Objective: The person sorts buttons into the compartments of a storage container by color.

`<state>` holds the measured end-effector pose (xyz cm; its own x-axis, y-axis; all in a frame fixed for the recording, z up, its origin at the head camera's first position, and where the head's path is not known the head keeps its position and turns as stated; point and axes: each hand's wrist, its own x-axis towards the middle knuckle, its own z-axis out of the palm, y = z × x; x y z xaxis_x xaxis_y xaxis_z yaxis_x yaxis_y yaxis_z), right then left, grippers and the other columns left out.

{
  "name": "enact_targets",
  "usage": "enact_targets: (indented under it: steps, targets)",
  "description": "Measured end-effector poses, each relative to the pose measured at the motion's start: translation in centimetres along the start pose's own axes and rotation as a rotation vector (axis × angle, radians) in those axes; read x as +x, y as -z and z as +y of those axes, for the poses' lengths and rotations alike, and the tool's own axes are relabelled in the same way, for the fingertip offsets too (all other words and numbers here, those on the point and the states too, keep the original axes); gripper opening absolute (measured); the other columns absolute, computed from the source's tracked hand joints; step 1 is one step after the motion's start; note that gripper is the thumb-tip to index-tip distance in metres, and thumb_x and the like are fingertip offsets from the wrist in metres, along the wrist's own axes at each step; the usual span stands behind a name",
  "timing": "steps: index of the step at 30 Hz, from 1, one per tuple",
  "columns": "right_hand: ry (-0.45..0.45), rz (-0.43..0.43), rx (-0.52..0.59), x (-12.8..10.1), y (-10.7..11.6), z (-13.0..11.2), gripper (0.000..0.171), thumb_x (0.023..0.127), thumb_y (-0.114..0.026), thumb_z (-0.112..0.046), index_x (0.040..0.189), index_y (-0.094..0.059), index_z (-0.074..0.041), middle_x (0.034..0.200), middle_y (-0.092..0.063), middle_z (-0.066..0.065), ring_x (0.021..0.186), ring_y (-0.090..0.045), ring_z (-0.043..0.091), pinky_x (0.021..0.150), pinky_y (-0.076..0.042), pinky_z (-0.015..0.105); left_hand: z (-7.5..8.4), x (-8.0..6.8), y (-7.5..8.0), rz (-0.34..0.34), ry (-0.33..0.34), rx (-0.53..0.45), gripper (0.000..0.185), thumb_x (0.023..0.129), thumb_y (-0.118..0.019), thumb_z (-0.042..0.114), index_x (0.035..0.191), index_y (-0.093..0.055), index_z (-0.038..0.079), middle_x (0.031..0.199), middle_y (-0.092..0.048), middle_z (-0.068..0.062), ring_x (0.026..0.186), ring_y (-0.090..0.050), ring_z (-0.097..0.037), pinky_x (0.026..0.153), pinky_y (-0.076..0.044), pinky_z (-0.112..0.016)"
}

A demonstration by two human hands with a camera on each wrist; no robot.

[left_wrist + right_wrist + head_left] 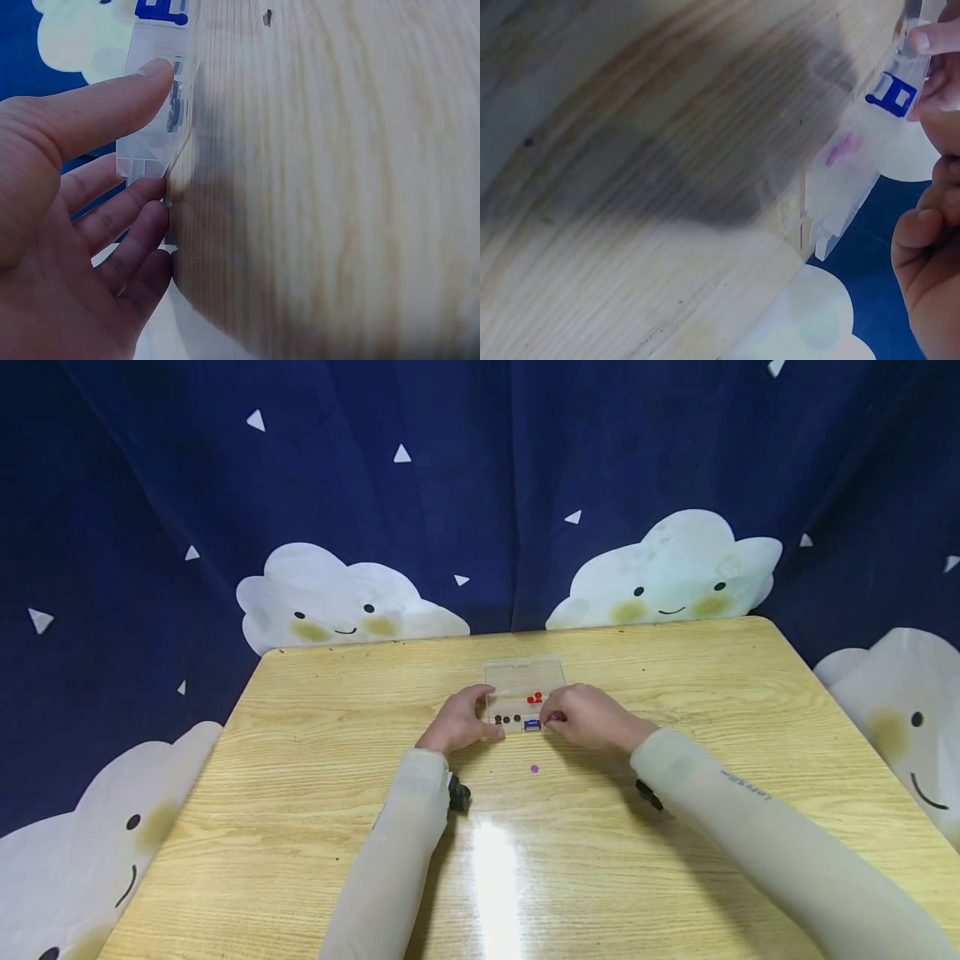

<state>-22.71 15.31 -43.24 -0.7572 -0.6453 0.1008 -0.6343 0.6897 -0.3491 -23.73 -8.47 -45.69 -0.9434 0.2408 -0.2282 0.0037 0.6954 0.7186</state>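
A clear plastic compartment box (513, 728) lies on the table with its clear lid (525, 673) flipped back. My left hand (459, 720) grips its left end, thumb along the front wall and fingers round the end, as the left wrist view (97, 202) confirms. Black discs (506, 720) lie in the left compartments, a blue piece (532, 725) in the middle, red discs (535, 698) behind. My right hand (592, 717) curls its fingers over the right end, where purple pieces (840, 150) show through the wall; I cannot tell whether its fingertips hold one.
A lone purple disc (535, 769) lies on the wooden table (360, 827) in front of the box, between my forearms. A dark blue curtain (480, 485) with white clouds hangs behind the table and down its sides.
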Motion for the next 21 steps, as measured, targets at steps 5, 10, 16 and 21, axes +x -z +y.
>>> enact_targets:
  steps: [5, 10, 16, 21]
  targets:
    - [-0.031, 0.008, -0.005, 0.4, 0.5, 0.4, 0.011, 0.090, -0.068, -0.006, 0.091, -0.078, -0.010, 0.094, -0.075, 0.002, 0.086, -0.069, 0.016, 0.078, -0.058, 0.035, 0.0, -0.1, 0.0, -0.004, 0.001, -0.008, 0.082, 0.080, -0.084, 0.020, 0.151, -0.042, 0.020, 0.148, -0.051, -0.010, 0.138, -0.047, -0.029, 0.115, -0.041, -0.046]
    - [-0.071, 0.017, -0.006, 0.7, 0.7, 0.9, 0.010, 0.090, -0.068, -0.009, 0.092, -0.078, -0.010, 0.099, -0.077, 0.005, 0.092, -0.071, 0.021, 0.083, -0.058, 0.040, -0.1, -0.1, -0.1, -0.009, 0.001, -0.010, 0.082, 0.080, -0.084, 0.020, 0.151, -0.042, 0.020, 0.148, -0.051, -0.010, 0.138, -0.047, -0.029, 0.115, -0.041, -0.046]
    - [-0.122, 0.030, 0.013, 0.9, 0.9, 1.4, 0.012, 0.090, -0.067, -0.007, 0.095, -0.078, -0.006, 0.102, -0.077, 0.008, 0.095, -0.071, 0.024, 0.086, -0.057, 0.042, -0.1, -0.1, 0.0, -0.003, -0.001, 0.002, 0.082, 0.080, -0.083, 0.021, 0.151, -0.042, 0.020, 0.149, -0.050, -0.010, 0.139, -0.047, -0.029, 0.115, -0.040, -0.046]
    - [-0.182, 0.010, 0.029, 0.9, 0.8, 1.7, 0.014, 0.091, -0.066, -0.008, 0.098, -0.078, -0.006, 0.104, -0.077, 0.009, 0.097, -0.070, 0.024, 0.089, -0.056, 0.043, 0.0, -0.1, 0.0, -0.005, -0.003, 0.004, 0.082, 0.081, -0.083, 0.021, 0.151, -0.042, 0.020, 0.150, -0.050, -0.009, 0.139, -0.046, -0.029, 0.116, -0.040, -0.046]
